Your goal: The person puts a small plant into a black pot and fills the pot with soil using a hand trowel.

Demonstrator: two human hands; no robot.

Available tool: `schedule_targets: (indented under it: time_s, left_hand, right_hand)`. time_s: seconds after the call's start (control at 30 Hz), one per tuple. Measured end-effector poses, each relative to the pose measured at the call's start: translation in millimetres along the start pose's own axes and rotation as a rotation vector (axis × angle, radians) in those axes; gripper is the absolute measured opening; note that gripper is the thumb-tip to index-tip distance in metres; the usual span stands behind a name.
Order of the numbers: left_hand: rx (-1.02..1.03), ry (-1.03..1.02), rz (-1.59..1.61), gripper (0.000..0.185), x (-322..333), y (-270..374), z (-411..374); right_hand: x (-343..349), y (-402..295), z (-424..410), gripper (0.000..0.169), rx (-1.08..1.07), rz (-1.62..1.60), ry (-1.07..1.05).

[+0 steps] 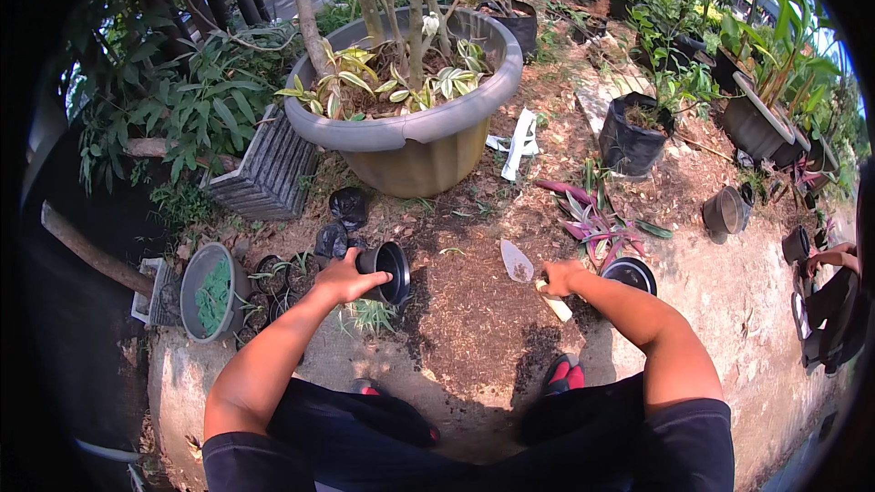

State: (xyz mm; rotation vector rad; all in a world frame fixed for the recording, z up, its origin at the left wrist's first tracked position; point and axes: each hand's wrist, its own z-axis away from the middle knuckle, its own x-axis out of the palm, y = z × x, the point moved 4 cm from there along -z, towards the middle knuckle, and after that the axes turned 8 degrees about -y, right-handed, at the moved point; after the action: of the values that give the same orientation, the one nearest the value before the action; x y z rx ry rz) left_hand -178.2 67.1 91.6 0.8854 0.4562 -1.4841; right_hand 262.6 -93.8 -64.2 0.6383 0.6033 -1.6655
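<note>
My left hand (350,278) grips a black plastic plant pot (393,273) by its side and rim, tipped with its mouth to the right. In my right hand (562,278) is the pale wooden handle (559,307) of a garden trowel, whose metal blade (517,262) points away from me over loose soil (465,307). Just right of that hand sits another black pot (630,275), partly behind my forearm. Purple-and-green leafy plants (601,232) lie on the ground beyond it. A spiky green-and-white plant (371,314) is below the tipped pot.
A large round planter (424,171) with a small tree stands ahead. To the left are a grey tub (239,318) holding green material and several small potted plants (270,273). A black grow bag (632,140) stands right of centre. At the far right, another person's hand (824,260) shows.
</note>
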Motion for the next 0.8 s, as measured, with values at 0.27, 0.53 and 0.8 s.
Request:
schedule_targets:
  time_s: [0.27, 0.53, 0.8]
  left_hand:
    - [-0.039, -0.027, -0.098, 0.128, 5.6, 9.8, -8.6]
    - [-0.052, -0.024, -0.155, 0.13, 7.4, 22.8, -10.1]
    - [-0.051, -0.047, -0.233, 0.129, 14.7, 44.2, -7.9]
  right_hand:
    - [37.3, 13.9, -30.6, 0.082, 0.078, -0.276, -0.127]
    - [30.7, 36.5, -30.8, 0.057, 0.069, -0.301, 0.137]
    - [10.4, 57.7, -15.2, 0.028, 0.256, -0.024, 0.4]
